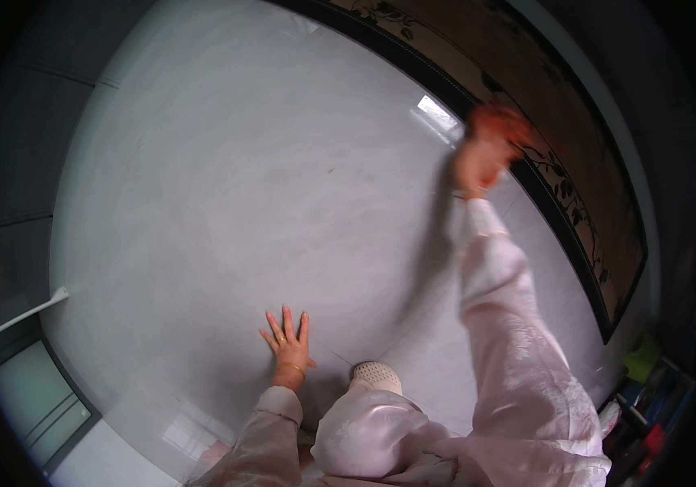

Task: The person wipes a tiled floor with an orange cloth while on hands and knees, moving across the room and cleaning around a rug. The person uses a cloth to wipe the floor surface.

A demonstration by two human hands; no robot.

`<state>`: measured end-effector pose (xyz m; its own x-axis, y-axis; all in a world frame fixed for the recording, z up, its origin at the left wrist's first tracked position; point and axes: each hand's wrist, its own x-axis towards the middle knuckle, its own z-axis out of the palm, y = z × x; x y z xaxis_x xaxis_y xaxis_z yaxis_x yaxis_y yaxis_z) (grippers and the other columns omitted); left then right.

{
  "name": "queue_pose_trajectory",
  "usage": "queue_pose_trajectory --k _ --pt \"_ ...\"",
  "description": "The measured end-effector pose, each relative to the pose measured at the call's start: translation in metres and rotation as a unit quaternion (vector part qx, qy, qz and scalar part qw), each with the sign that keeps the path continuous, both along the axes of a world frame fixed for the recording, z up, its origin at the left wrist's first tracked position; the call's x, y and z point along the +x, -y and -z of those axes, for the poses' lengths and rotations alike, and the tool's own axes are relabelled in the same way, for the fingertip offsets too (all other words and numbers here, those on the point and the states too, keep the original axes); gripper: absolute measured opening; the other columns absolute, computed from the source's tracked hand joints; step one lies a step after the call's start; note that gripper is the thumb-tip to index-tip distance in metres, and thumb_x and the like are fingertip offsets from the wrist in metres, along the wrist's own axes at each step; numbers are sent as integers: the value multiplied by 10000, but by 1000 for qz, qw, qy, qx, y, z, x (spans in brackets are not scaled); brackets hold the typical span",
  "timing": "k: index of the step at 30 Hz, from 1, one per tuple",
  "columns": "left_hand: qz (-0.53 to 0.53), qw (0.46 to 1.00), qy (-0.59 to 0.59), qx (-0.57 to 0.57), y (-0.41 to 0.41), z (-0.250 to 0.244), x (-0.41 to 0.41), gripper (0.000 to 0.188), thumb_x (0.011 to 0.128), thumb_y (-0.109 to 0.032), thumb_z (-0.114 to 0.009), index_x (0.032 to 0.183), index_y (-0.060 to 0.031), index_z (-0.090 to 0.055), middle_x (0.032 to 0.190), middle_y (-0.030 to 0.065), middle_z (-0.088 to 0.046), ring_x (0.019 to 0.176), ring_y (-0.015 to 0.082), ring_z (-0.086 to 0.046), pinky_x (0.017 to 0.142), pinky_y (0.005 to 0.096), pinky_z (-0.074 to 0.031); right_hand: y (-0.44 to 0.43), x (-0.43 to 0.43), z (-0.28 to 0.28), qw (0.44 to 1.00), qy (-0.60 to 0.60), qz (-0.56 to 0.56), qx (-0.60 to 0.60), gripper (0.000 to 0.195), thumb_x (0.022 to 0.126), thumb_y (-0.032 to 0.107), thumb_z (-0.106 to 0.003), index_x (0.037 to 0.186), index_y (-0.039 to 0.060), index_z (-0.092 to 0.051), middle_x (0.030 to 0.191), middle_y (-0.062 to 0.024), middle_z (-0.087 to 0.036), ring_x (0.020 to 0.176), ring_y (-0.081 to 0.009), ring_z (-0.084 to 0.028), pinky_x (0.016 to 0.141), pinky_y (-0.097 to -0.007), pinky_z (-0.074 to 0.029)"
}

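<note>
My left hand (291, 353) is palm down with its fingers spread against the grey, glossy floor (250, 201), and it holds nothing. A ring and a gold bracelet are on it. My right arm reaches far forward and to the right. Motion blurs my right hand (474, 161), which grips a red-orange cloth (501, 125) beside the dark border of a brown, leaf-patterned rug (567, 140). The blur hides how the fingers lie and whether the cloth touches the rug or the floor. Between my arms show my light trouser knee and a perforated beige shoe (377, 374).
A small speck (330, 171) lies on the floor. At the left a white rod (25, 315) juts out near a glass-panelled frame (44, 392). Dark panels (13, 146) edge the floor there. A green item (642, 359) and other coloured things crowd the lower right.
</note>
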<state>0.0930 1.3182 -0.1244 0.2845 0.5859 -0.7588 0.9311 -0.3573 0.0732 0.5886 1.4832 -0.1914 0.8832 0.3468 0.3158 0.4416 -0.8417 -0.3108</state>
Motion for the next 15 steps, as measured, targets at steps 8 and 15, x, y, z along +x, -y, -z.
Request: queue_pose_trajectory --k 8,15 --pt "-21 999 23 -8 -4 -10 -8 1219 510 -270 -889 1485 -249 -157 1550 148 104 1376 499 113 1037 715 -56 -122 -278 -72 725 -424 -487 239 413 854 127 -450 1254 58 -528 1288 -171 -472 1216 -306 -431 1036 -381 -335" --pt "-36 997 67 -3 -5 -14 -10 1214 498 -177 -882 1482 -257 -177 1555 146 61 1382 498 82 1021 736 -34 89 -115 -70 845 -288 -393 220 509 809 96 -474 1317 92 -487 1358 -160 -429 1293 -308 -380 1069 -394 -332"
